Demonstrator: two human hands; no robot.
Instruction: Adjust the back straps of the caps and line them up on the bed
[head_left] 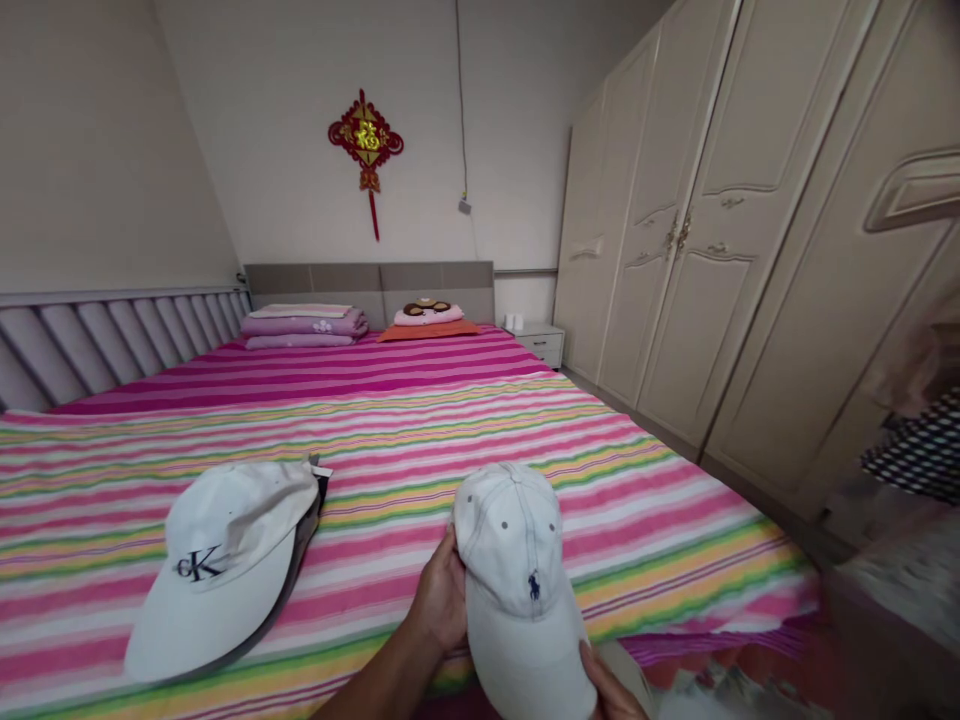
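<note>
Between my two hands is a white baseball cap (pixel 510 560) with a small dark horse-rider logo, its brim pointing toward me. My left hand (pixel 442 590) grips the cap's left side, fingers partly hidden behind it. On the brim's right edge, my right hand (pixel 611 685) is closed, thumb on top, cut off by the frame's bottom. To the left, another white cap (pixel 232 545) with black "CK" letters lies on the striped bedspread (pixel 375 560), with a dark cap partly showing beneath it.
Folded purple bedding (pixel 307 325) and a pink folded item (pixel 427 314) lie by the headboard (pixel 435 285). A cream wardrobe (pixel 697 250) lines the right side, with a small white nightstand (pixel 544 342) beyond the bed. Blurred clothing (pixel 919 450) is at far right.
</note>
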